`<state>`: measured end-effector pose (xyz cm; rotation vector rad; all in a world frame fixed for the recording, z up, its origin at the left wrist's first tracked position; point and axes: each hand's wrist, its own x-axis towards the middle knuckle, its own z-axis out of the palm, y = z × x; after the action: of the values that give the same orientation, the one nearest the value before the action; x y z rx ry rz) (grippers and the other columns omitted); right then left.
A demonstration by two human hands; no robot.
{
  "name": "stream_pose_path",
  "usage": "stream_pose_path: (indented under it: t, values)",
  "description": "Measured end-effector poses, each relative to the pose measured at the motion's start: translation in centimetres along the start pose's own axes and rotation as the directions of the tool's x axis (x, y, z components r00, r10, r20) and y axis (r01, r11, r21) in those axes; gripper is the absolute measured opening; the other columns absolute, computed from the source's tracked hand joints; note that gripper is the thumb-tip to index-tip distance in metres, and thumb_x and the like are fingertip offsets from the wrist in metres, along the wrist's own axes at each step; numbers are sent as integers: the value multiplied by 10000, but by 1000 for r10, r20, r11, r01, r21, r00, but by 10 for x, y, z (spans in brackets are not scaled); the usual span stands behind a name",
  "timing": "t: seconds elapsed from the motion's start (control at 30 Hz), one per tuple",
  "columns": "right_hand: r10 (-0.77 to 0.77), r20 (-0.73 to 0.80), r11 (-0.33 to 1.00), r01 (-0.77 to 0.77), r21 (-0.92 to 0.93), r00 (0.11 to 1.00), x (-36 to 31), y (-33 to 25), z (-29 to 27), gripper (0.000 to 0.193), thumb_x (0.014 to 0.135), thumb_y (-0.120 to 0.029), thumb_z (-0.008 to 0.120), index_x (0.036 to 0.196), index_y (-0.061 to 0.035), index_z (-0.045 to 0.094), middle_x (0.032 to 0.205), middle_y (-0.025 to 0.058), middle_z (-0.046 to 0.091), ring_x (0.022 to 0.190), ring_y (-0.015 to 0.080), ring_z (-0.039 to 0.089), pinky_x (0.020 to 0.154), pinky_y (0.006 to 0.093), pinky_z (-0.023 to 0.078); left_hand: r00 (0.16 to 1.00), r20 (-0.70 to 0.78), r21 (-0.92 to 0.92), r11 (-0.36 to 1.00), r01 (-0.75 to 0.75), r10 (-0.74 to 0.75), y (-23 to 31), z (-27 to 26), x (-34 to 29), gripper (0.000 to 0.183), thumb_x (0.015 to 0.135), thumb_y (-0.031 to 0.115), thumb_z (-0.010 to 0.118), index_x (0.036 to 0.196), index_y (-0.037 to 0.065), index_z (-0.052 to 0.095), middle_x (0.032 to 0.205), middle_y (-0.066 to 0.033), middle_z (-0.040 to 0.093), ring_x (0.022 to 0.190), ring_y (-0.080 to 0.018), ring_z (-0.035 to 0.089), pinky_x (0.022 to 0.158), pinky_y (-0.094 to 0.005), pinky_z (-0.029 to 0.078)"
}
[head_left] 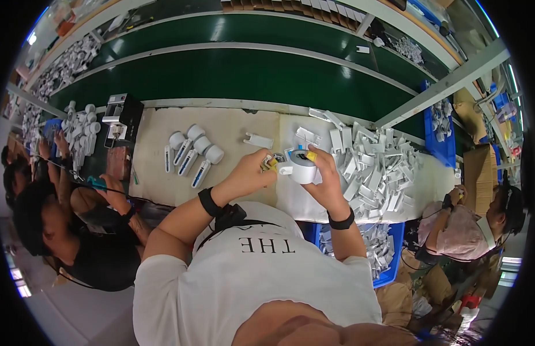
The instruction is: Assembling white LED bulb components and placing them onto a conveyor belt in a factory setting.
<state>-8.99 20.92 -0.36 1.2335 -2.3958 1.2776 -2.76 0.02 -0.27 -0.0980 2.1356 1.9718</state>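
Observation:
In front of my chest, my right hand (327, 185) is closed around a white round housing (302, 173) with a short side stub and an open top. Coloured wires or small parts show at its opening. My left hand (250, 174) is pinched just left of the housing, and a small round metallic part shows at its fingertips, too small to name. Yellow covers wrap some fingertips on both hands. Beyond my hands, a white channel-shaped plastic piece (258, 140) lies on the pale worktop (233, 124), and another such piece (308, 136) lies to its right.
White plastic pieces (374, 167) are heaped at right, with a blue bin (399, 254) below. Several finished-looking white devices (187, 158) lie at left, near a black-and-silver machine (121, 120). A green conveyor (238, 75) runs behind. Co-workers sit at left (94, 242) and right (460, 225).

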Motion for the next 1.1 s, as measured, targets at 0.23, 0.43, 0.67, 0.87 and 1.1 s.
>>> stream_pose_path:
  t: [0.23, 0.43, 0.67, 0.87, 1.1]
  values:
    - [302, 423, 616, -514, 597, 854, 27, 12, -21, 524, 761, -105, 662, 1221, -41, 418, 1118, 80, 507, 980, 150, 519, 821, 277, 441, 992, 108, 147, 988, 51, -67, 10, 5, 5, 197, 737, 85, 544, 894, -6, 467, 677, -70, 566, 520, -130, 562, 467, -254, 437]
    - [320, 479, 444, -576, 686, 817, 38, 27, -10, 507, 794, -154, 631, 1236, -38, 411, 1162, 60, 482, 1058, 152, 467, 898, 281, 376, 980, 158, -195, 970, 148, -118, 1, -2, 11, 175, 765, 62, 498, 918, -3, 444, 709, -83, 564, 517, -131, 539, 473, -259, 437]
    - [132, 416, 646, -397, 652, 900, 39, 25, -15, 547, 713, -67, 690, 1211, -80, 463, 1139, 62, 478, 1085, 184, 462, 890, 297, 394, 982, 133, -144, 978, 153, -134, -5, 1, 9, 182, 755, 72, 517, 909, 2, 449, 692, -78, 560, 512, -122, 535, 468, -250, 436]
    - [52, 493, 892, -262, 367, 868, 57, 7, -28, 511, 679, -89, 722, 1153, -87, 533, 1102, 75, 495, 960, 177, 510, 758, 272, 447, 995, 29, 136, 987, 91, -96, 3, 8, 7, 229, 697, 99, 576, 864, -11, 465, 609, -64, 547, 493, -104, 540, 450, -241, 437]
    - [148, 522, 917, -314, 245, 840, 52, 2, -24, 469, 700, -171, 708, 1136, -99, 551, 1050, 73, 514, 844, 179, 525, 673, 249, 434, 995, 2, 529, 844, -86, 101, -14, 12, 3, 326, 677, 159, 605, 913, -21, 470, 677, -172, 555, 625, -285, 563, 579, -340, 444]
